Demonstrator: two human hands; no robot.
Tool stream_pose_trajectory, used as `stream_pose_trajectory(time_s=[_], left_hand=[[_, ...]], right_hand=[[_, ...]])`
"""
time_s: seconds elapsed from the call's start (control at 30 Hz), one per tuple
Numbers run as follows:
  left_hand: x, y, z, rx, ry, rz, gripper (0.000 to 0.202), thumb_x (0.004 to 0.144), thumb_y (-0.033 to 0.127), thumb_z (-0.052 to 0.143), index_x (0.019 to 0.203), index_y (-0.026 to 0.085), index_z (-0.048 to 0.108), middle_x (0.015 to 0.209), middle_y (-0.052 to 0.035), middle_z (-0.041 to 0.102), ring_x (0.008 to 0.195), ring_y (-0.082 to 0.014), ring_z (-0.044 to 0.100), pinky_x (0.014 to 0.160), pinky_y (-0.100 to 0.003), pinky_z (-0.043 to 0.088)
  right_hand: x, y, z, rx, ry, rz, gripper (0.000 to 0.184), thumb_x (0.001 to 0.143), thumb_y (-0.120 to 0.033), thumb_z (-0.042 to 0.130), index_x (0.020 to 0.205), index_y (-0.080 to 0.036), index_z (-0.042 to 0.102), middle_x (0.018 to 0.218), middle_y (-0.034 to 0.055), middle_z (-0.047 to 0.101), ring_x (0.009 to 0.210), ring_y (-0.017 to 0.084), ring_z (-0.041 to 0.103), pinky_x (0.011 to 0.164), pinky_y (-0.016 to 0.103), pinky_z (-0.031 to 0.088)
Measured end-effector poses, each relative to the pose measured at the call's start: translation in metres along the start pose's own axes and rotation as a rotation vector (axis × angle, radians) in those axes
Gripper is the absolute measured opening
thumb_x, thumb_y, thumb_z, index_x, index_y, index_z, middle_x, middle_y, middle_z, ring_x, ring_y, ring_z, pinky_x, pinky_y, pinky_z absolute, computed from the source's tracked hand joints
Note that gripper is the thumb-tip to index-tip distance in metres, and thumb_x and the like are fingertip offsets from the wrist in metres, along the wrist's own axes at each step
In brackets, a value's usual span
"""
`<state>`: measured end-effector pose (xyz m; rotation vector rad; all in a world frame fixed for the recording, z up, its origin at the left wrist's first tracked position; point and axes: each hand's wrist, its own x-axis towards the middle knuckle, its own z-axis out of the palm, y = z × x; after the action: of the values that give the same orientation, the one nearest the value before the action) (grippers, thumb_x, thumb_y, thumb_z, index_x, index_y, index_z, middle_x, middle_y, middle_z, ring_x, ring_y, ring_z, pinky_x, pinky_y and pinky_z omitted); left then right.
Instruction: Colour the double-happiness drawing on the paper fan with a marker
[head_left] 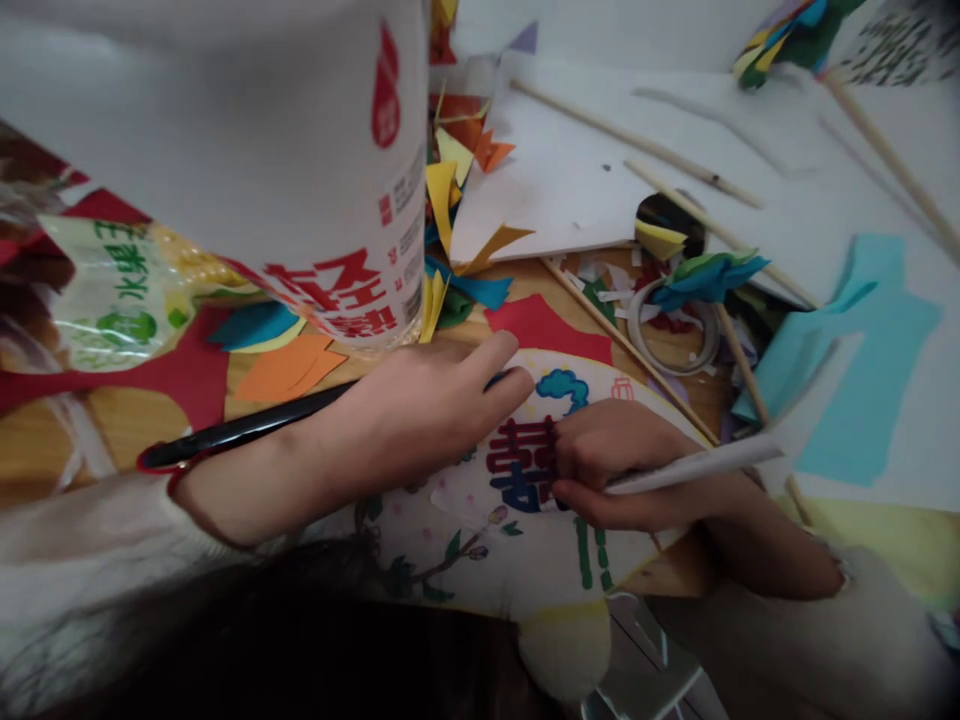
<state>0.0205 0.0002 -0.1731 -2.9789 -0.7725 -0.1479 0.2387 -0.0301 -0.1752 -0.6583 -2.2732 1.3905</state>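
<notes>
Well, the right grip (626,460) curls around a white pen (701,468).

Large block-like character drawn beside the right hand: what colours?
The block-like character is dark red and blue, best seen in the head view.

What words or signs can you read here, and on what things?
"水果" on the bag; the next character is half hidden.
"囍", it seems, on the fan, partly behind the right hand.
Too blurred or small: the tub's red characters and print, the fan's little red mark.
</notes>
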Motion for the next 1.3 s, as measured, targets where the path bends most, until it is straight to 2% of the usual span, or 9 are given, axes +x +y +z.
stream_pose_trajectory(time_s=[0.33,0.6,0.77,0.83,0.9,1.03,1.1,1.2,1.3], left_hand=[[0.001,0.0,-0.001,0.032,0.012,0.0,0.019,0.082,0.014,0.044,0.099,0.017,0.051,0.097,-0.0076,0.056,0.061,-0.0159,0.049,0.043,-0.029,0.026],[0.0,0.0,-0.002,0.041,-0.011,-0.008,0.019,0.08,0.015,0.048,0.099,0.018,0.052,0.098,-0.0077,0.057,0.062,-0.0171,0.052,0.044,-0.029,0.03],[0.001,0.0,-0.003,0.047,-0.024,-0.009,0.025,0.08,0.015,0.049,0.105,0.017,0.052,0.099,-0.0081,0.057,0.059,-0.0167,0.05,0.044,-0.029,0.03],[0.001,0.0,-0.002,0.045,-0.023,-0.014,0.027,0.08,0.015,0.05,0.106,0.017,0.053,0.099,-0.0079,0.057,0.058,-0.0161,0.049,0.043,-0.029,0.028],[0.002,0.0,-0.002,0.038,-0.022,-0.018,0.026,0.08,0.016,0.05,0.105,0.017,0.053,0.099,-0.0078,0.057,0.059,-0.0164,0.049,0.043,-0.029,0.028],[0.003,0.0,-0.002,0.009,-0.024,-0.028,0.025,0.08,0.017,0.051,0.105,0.016,0.054,0.098,-0.0076,0.057,0.059,-0.0165,0.047,0.042,-0.029,0.027],[0.002,-0.001,-0.002,-0.003,-0.022,-0.026,0.025,0.08,0.017,0.051,0.105,0.016,0.054,0.097,-0.0075,0.056,0.057,-0.0159,0.045,0.042,-0.029,0.025],[0.001,-0.002,-0.001,-0.022,-0.012,-0.018,0.025,0.079,0.016,0.051,0.105,0.016,0.053,0.097,-0.0074,0.056,0.057,-0.0156,0.042,0.043,-0.029,0.024],[0.0,-0.002,0.001,-0.025,-0.006,-0.013,0.027,0.08,0.018,0.05,0.107,0.015,0.051,0.098,-0.0077,0.056,0.057,-0.0153,0.042,0.044,-0.029,0.024]], right_hand=[[-0.001,0.001,0.002,-0.033,0.089,0.015,0.033,0.084,-0.011,0.052,0.057,-0.019,0.033,0.052,-0.0044,0.043,0.052,0.008,0.042,0.052,0.022,0.032],[0.0,0.003,0.006,-0.015,0.162,0.045,0.032,0.082,-0.015,0.056,0.056,-0.018,0.037,0.052,-0.0046,0.047,0.049,0.008,0.045,0.048,0.021,0.033],[-0.009,-0.002,0.002,0.102,0.389,0.079,0.027,0.076,-0.011,0.065,0.064,-0.018,0.042,0.056,-0.0068,0.048,0.047,0.006,0.045,0.044,0.019,0.033],[-0.014,-0.004,-0.003,0.163,0.434,0.109,0.026,0.073,-0.008,0.067,0.069,-0.019,0.044,0.059,-0.0075,0.047,0.047,0.006,0.044,0.044,0.019,0.033],[-0.018,-0.003,-0.007,0.182,0.402,0.078,0.026,0.071,-0.006,0.069,0.071,-0.019,0.046,0.061,-0.0066,0.049,0.051,0.007,0.048,0.047,0.02,0.038],[-0.024,0.003,-0.01,0.162,0.23,-0.024,0.02,0.073,-0.008,0.068,0.068,-0.018,0.051,0.068,-0.0018,0.057,0.062,0.009,0.057,0.057,0.022,0.045],[-0.027,0.006,-0.008,0.139,0.206,-0.003,0.019,0.076,-0.009,0.066,0.067,-0.018,0.051,0.063,-0.0025,0.057,0.056,0.008,0.054,0.053,0.021,0.042],[-0.031,0.01,-0.005,0.085,0.267,0.029,0.022,0.076,-0.008,0.064,0.067,-0.019,0.047,0.055,-0.0062,0.05,0.047,0.006,0.045,0.045,0.02,0.033],[-0.032,0.01,-0.004,0.045,0.291,0.021,0.029,0.076,-0.006,0.062,0.064,-0.019,0.039,0.055,-0.0071,0.044,0.047,0.006,0.04,0.045,0.021,0.028]])
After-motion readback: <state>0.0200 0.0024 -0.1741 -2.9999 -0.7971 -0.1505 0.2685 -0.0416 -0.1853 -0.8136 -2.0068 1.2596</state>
